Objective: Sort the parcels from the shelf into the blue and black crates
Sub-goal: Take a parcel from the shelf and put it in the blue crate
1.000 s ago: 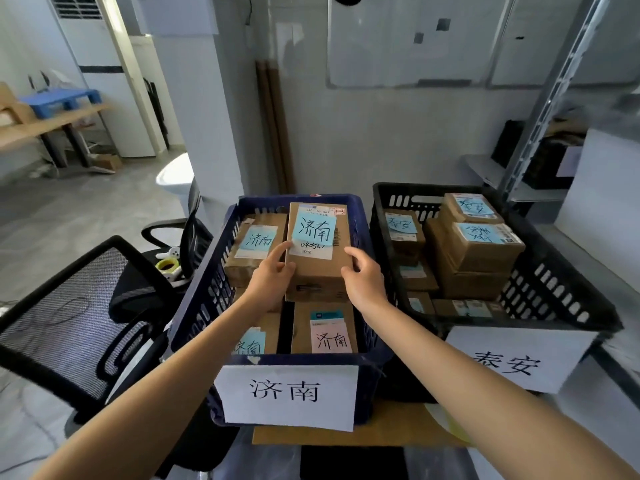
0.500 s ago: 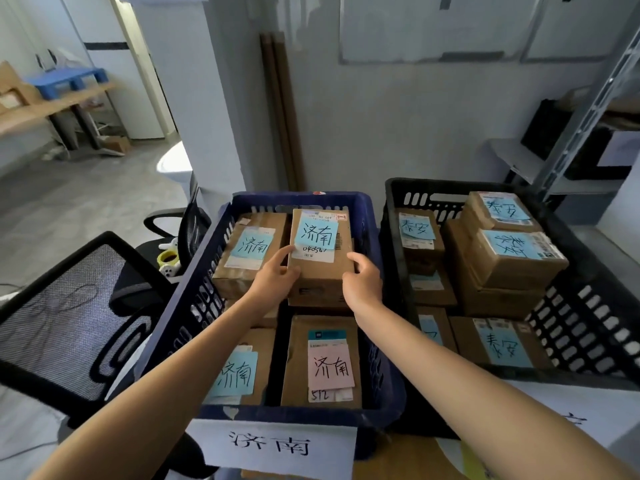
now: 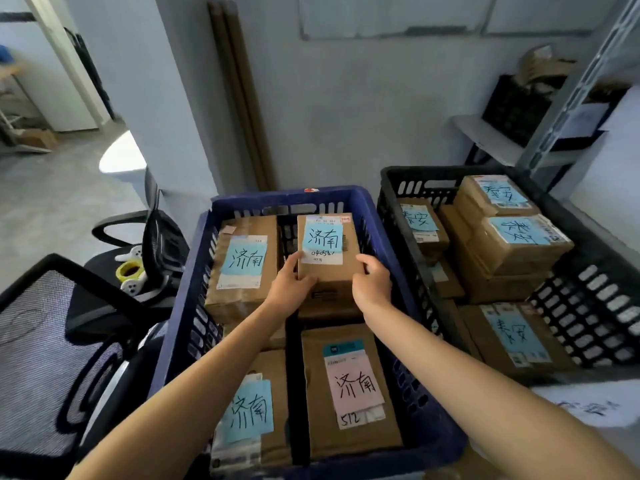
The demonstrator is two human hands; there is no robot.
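View: head camera, looking down along both forearms.
Item in hand: brown parcel [image 3: 329, 271], flat, with a blue handwritten label on its top face.
Location of item: far right quarter of the blue crate [image 3: 287, 197], below the level of the rim.
Left grip: left hand [image 3: 289, 289] closed on the parcel's near left corner, thumb lying on the top face beside the label.
Right grip: right hand [image 3: 372, 287] closed on the near right corner, fingers curled over the top edge.
Support: cannot tell whether the parcel rests on what lies under it or is carried by the hands alone.
Blue crate, other contents: far left parcel [image 3: 242, 271] with a blue label, just beside the held one; near left parcel [image 3: 249, 410] with a blue label, partly under the left forearm; near right parcel [image 3: 349, 393] with a pink label marked 512.
Black crate [image 3: 426, 172]: just beside the blue crate on its right; holds stacked parcels [image 3: 519, 244], brown, each with a blue label.
Paper sign [image 3: 588, 403]: white sheet at the black crate's near side, writing mostly hidden.
Left of crates: mesh chair [image 3: 52, 341], black; behind it a second chair [image 3: 162, 237] with a yellow tape roll [image 3: 130, 270] on its seat.
Background, right: metal shelf upright [image 3: 581, 81]; a dark crate [image 3: 516, 109] on the shelf.
Background, centre: long brown strips [image 3: 239, 98] leaning upright against the wall.
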